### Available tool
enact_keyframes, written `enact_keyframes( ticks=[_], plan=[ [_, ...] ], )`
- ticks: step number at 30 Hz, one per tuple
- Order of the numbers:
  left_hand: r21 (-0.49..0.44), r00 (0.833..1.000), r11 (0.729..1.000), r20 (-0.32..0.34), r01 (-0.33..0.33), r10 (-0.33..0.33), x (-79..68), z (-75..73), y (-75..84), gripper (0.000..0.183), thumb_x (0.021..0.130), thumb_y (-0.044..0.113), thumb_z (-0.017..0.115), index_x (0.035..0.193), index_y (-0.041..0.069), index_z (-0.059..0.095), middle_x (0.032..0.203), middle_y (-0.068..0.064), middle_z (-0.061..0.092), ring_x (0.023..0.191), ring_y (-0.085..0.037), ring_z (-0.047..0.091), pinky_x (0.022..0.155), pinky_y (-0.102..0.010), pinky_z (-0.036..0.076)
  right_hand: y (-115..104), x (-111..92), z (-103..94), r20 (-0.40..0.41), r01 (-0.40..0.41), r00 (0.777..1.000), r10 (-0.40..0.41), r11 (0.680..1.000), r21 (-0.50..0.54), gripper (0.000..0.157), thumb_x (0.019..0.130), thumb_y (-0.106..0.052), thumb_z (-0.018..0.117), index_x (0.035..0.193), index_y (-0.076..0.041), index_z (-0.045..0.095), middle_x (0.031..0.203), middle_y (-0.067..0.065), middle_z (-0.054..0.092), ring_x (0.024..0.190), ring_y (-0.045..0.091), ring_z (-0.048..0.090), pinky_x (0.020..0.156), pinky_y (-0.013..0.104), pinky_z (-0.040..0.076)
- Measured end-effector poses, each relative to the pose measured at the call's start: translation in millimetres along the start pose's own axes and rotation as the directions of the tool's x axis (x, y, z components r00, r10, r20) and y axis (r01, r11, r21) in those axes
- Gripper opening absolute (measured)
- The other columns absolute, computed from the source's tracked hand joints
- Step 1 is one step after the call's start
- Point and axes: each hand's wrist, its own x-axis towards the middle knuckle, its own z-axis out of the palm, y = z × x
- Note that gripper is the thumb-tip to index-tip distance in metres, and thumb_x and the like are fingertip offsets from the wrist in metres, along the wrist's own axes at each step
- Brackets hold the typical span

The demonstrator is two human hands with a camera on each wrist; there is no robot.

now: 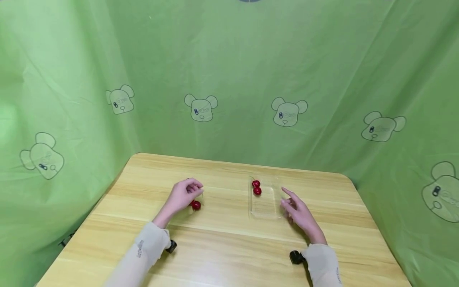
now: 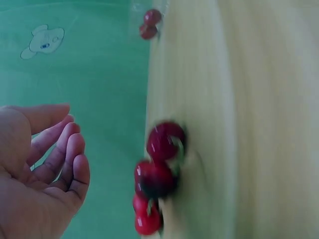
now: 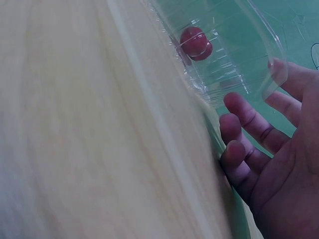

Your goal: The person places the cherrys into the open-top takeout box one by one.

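We read no legible writing anywhere. Left hand (image 1: 183, 195): fingers loosely curled, holding nothing, four red cherries (image 2: 158, 172) just beside them on the bench (image 1: 222, 247). Right hand (image 1: 297, 211): fingers spread, beside a clear tray (image 1: 265, 207) holding two cherries (image 1: 256, 187).

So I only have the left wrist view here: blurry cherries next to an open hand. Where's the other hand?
Observer: The right hand is low over the table, beside a clear plastic tray.
Operator: Is it gripping that tray?
Observer: No. In the right wrist view its fingers lie relaxed along the rim; I cannot tell whether they touch it.
Operator: Anything inside?
Observer: Two red cherries, at the tray's far end.
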Motion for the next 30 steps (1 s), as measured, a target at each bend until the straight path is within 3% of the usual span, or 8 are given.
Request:
enact_keyframes(
  ticks=[7, 15, 19, 27, 30],
  plan=[
    [0.050, 0.995, 0.999, 0.097, 0.022, -0.027, -22.6, -16.7, -17.3, 0.025, 0.091, 0.015, 0.080, 0.112, 0.004, 0.072, 0.089, 0.000, 0.070, 0.079, -0.012, 0.063, 0.073, -0.023, 0.055, -0.1, 0.8, -1.0, -0.014, 0.005, 1.000, -0.005, 1.000, 0.004, 0.062, 0.108, -0.033, 0.055, 0.163, -0.016, 0.031, 0.110, 0.022, 0.062, 0.069, 0.018, 0.060, 0.050, 0.033, 0.053],
    [0.092, 0.984, 0.995, 0.174, 0.028, -0.044, -39.3, -22.3, -25.9, 0.020, 0.090, 0.018, 0.080, 0.105, 0.008, 0.072, 0.090, -0.001, 0.071, 0.081, -0.013, 0.064, 0.074, -0.023, 0.056, 0.2, 0.5, 0.7, 0.003, -0.005, 1.000, 0.005, 1.000, 0.007, 0.062, 0.109, -0.029, 0.054, 0.164, -0.016, 0.029, 0.112, 0.027, 0.061, 0.069, 0.019, 0.059, 0.051, 0.033, 0.053],
    [0.109, 0.979, 0.993, 0.191, 0.045, -0.065, -42.3, -20.3, -28.7, 0.018, 0.090, 0.020, 0.081, 0.103, 0.011, 0.072, 0.091, 0.000, 0.071, 0.083, -0.012, 0.065, 0.075, -0.024, 0.056, -3.5, 0.2, -0.1, 0.001, -0.020, 1.000, 0.020, 1.000, 0.011, 0.061, 0.109, -0.024, 0.054, 0.164, -0.014, 0.029, 0.112, 0.029, 0.060, 0.069, 0.021, 0.059, 0.051, 0.033, 0.052],
    [0.152, 0.976, 0.987, 0.201, 0.047, -0.078, -44.1, -15.5, -36.7, 0.017, 0.089, 0.023, 0.082, 0.099, 0.013, 0.072, 0.086, 0.003, 0.070, 0.076, -0.010, 0.064, 0.069, -0.024, 0.056, -36.7, -11.9, -1.9, 0.032, -0.014, 0.999, 0.014, 1.000, 0.025, 0.061, 0.108, -0.019, 0.057, 0.161, -0.005, 0.030, 0.112, 0.034, 0.058, 0.069, 0.025, 0.060, 0.053, 0.035, 0.053],
    [0.140, 0.976, 0.989, 0.206, 0.042, -0.071, -43.9, -13.2, -37.9, 0.016, 0.090, 0.021, 0.081, 0.099, 0.012, 0.072, 0.084, 0.004, 0.070, 0.074, -0.010, 0.065, 0.066, -0.024, 0.057, -34.1, -11.7, -2.8, 0.028, -0.012, 1.000, 0.012, 1.000, 0.027, 0.062, 0.108, -0.020, 0.056, 0.162, -0.006, 0.030, 0.113, 0.033, 0.059, 0.070, 0.025, 0.060, 0.052, 0.034, 0.053]
  ],
)
